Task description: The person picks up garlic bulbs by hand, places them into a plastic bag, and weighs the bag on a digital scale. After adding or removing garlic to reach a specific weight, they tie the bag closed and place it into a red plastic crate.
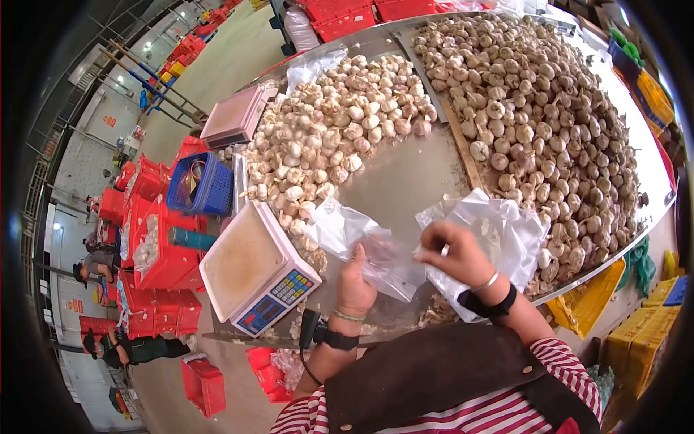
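My left hand (354, 288) grips a clear plastic bag (383, 269) by its near edge, thumb on top; the other fingers are partly hidden by the film. My right hand (457, 253) is curled, thumb and fingertips close together beside the bag's right edge. Whether film is pinched between those fingertips is too small to tell. Beneath the right hand and wrist lies a crumpled pile of clear plastic bags (510, 231) on the metal table (401, 173). Pale garlic bulbs (340, 123) are heaped beyond my left hand.
Darker garlic bulbs (535, 108) fill the right side behind a wooden divider (461, 145). A digital scale (249, 264) stands left of my left hand, with a second scale (235, 116) farther off. A blue basket (199, 184) and red crates (155, 311) are at the left. Other people stand far left.
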`<state>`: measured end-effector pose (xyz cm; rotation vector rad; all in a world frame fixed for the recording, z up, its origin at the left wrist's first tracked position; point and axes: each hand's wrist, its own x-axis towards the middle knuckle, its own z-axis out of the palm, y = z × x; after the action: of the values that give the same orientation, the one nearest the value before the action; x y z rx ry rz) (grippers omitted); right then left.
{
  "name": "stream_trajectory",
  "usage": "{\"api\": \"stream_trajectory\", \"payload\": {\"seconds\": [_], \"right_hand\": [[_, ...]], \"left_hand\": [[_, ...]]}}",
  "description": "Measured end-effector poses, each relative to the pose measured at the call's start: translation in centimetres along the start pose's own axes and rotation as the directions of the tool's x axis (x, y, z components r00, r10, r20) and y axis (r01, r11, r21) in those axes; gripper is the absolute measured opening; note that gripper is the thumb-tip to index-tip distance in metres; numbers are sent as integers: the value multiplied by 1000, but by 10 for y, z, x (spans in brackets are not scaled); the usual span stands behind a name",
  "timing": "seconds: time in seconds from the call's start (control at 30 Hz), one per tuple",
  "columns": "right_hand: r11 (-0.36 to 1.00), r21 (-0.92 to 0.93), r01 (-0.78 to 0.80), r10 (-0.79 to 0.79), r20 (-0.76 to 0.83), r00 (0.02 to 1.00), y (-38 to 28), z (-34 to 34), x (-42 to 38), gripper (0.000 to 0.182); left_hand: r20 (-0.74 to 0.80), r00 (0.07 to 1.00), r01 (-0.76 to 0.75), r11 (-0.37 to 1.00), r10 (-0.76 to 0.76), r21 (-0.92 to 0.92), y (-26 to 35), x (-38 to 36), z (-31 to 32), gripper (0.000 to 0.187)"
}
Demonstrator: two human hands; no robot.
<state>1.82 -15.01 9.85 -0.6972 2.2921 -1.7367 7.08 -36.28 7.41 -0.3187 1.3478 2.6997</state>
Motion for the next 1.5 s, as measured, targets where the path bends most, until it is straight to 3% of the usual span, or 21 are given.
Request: {"api": "stream_trajectory", "payload": {"seconds": [0.13, 0.23, 0.33, 0.4, 0.47, 0.5, 0.53, 0.57, 0.63, 0.7, 0.83, 0.97, 1.03, 1.1, 1.17, 1.2, 1.3, 1.33, 1.37, 1.43, 1.5], "right_hand": [[993, -69, 92, -92, 4, 996, 7, 15, 7, 45], [999, -3, 54, -54, -13, 998, 8, 47, 11, 27], [922, 333, -196, 239, -92, 967, 22, 70, 12, 9], [763, 617, -195, 327, -109, 939, 31, 73, 12, 10], [763, 614, -204, 369, -154, 917, 40, 66, 8, 6], [774, 592, -226, 393, -167, 904, 39, 59, 6, 6], [781, 581, -227, 388, -168, 906, 39, 52, 4, 6], [831, 486, -271, 387, -155, 909, 41, 44, 2, 7], [898, 272, -344, 386, -115, 915, 41, 29, -1, 12], [928, 73, -365, 369, -49, 928, 43, 18, -7, 12], [889, -73, -451, 434, -174, 884, 35, 1, -12, 4], [872, -45, -487, 470, -200, 860, 72, -21, -23, 5], [961, -228, -154, 104, -218, 970, 77, -26, -11, 6], [972, -164, -166, 133, -194, 972, 77, -24, 3, 7], [835, 347, -428, 498, -142, 856, 59, -12, 22, 7], [801, 431, -416, 497, -89, 863, 58, -7, 31, 7], [715, 540, -444, 543, -29, 839, 49, 5, 48, 7], [717, 541, -440, 524, 0, 852, 49, 5, 49, 7], [718, 538, -441, 525, -3, 851, 52, 4, 48, 7], [631, 638, -442, 535, 56, 843, 59, 2, 40, 8], [590, 663, -460, 550, 87, 831, 57, 2, 36, 4]], "left_hand": [[-13, 1000, 12, 999, -12, -30, 6, -15, 5, 46], [-164, 985, 30, 882, 54, 470, -3, -21, -6, 42], [-244, 957, -66, 935, 158, 348, -14, -19, -28, 35], [-301, 947, -92, 992, 115, 91, -12, -11, -46, 31], [-346, 907, -143, 947, 242, 287, -2, 6, -64, 30], [-359, 863, -160, 866, 356, 473, 2, 19, -76, 29], [-270, 768, -226, 639, 581, 735, -4, 45, -104, 30], [-198, 727, -107, 393, 658, 913, 8, 62, -118, 35], [-16, 617, 107, -64, 787, 992, 22, 107, -153, 51], [-72, 603, 300, -143, 794, 943, 41, 149, -176, 61], [-527, 539, 647, 78, 657, 758, 63, 215, -189, 67], [-475, 624, 551, 81, 620, 830, 66, 242, -167, 65], [-377, 640, 500, 10, 669, 866, 54, 244, -146, 62], [-328, 706, 430, -12, 627, 903, 46, 248, -132, 59], [-156, 755, 228, -31, 637, 973, 29, 250, -122, 58], [-162, 788, 233, -44, 594, 971, 23, 250, -115, 58], [-188, 768, 59, 224, 612, 973, 30, 245, -105, 53], [-46, 740, 100, -42, 671, 994, 50, 239, -123, 49], [-22, 619, 95, -47, 785, 994, 63, 237, -135, 42], [-100, 453, 545, -187, 886, 817, 72, 239, -171, 58], [-564, 527, 681, 81, 636, 728, 80, 239, -186, 68]]}}
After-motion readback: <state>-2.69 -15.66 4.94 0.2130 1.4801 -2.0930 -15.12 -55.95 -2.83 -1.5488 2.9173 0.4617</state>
